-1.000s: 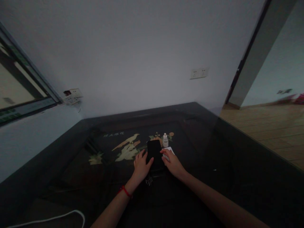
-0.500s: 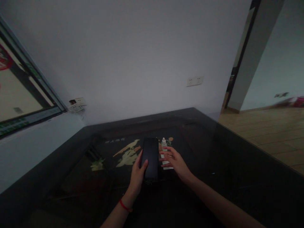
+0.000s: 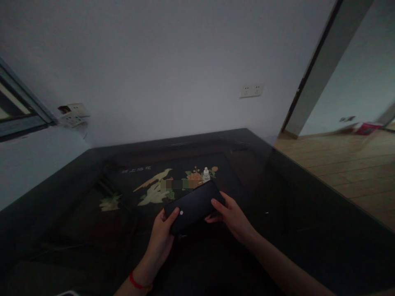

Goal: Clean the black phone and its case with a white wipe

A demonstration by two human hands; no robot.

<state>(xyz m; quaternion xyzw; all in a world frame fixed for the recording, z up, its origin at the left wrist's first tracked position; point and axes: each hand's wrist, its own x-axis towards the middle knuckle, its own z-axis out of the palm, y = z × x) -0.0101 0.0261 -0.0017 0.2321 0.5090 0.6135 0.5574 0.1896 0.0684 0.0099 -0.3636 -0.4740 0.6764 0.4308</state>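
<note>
A black oblong case (image 3: 196,206) with a small pale round spot is held tilted above the table, its right end higher. My left hand (image 3: 161,235) grips the lower left end, thumb on top. Around the right end closes my right hand (image 3: 233,214), its thumb on the upper face and other fingers below. Just behind the case stands a small clear bottle (image 3: 206,175) with a white cap; the case hides its lower part.
The dark glossy table (image 3: 296,230) bears a bird-and-flower picture (image 3: 152,193). Its far edge meets a wall with a socket (image 3: 251,90); more sockets (image 3: 74,114) sit near the window at left. Wooden floor (image 3: 339,164) lies to the right.
The case has turned from upright to slanting. My right hand, apart from it before, now grips its right end. The view has shifted, and the bottle is now partly covered.
</note>
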